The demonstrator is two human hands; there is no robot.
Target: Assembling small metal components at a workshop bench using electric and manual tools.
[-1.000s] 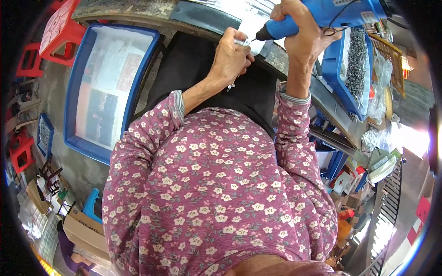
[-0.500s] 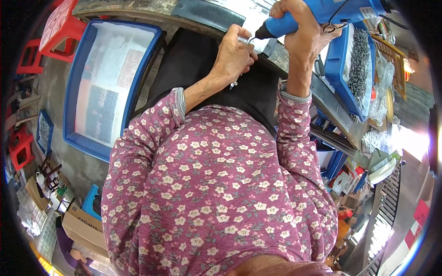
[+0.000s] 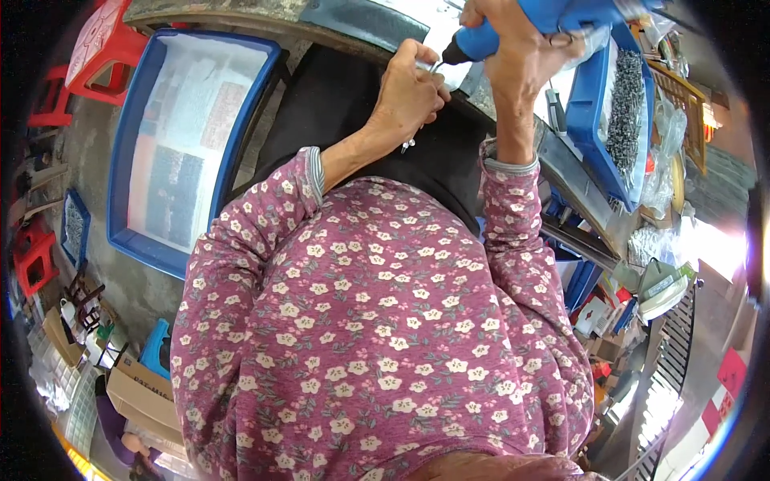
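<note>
My right hand [image 3: 520, 60] is wrapped round a blue electric screwdriver [image 3: 475, 43] with a black nose, its rear end raised to the upper right. A thin bit [image 3: 437, 66] runs from the nose down to the fingertips of my left hand [image 3: 405, 94]. Those fingers are pinched round a small shiny metal part [image 3: 409, 145], most of it hidden in the hand; a bit of it shows below the palm. Whether the bit touches the part is too small to tell. Both hands are at the near edge of the workbench [image 3: 365, 22], above my dark-clad lap.
To the left stands a blue tray [image 3: 116, 180] lined in white, with small parts inside. A blue bin [image 3: 584, 120] of many small dark metal pieces sits on the right, beside clear plastic bags [image 3: 667, 148]. Red stools [image 3: 100, 56] and a cardboard box [image 3: 144, 397] are farther left.
My right hand and the screwdriver have shifted slightly to the left and tilted, the rear end rising a little. My left hand stays nearly in place, still pinching the part.
</note>
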